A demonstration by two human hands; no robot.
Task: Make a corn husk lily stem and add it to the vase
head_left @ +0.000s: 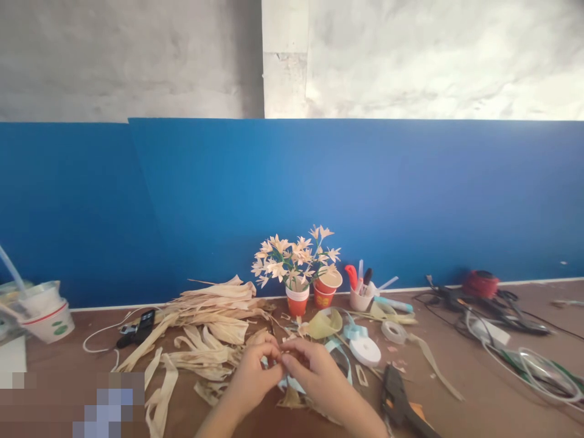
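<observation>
My left hand (pixel 258 372) and my right hand (pixel 311 368) meet low in the middle of the view, above the brown table. The thumb and fingers of each are pinched together, tips almost touching. Whatever lies between them is too small to make out. Dried corn husks (pixel 214 316) spread in a pile to the left of my hands. Just beyond my fingertips stand paper cups (pixel 297 302) holding pale husk-like flowers (pixel 292 258) on green stems. A light blue ribbon (pixel 356 330) and a white ribbon spool (pixel 365 351) lie right of my right hand.
A black glue gun (pixel 399 398) lies at the front right. Farther right are tangled cables (pixel 524 365) and a red object (pixel 480 284). A small white cup (pixel 360 300) holds pens and tools. White tubs (pixel 48 316) stand at far left, near a small black device (pixel 146 324).
</observation>
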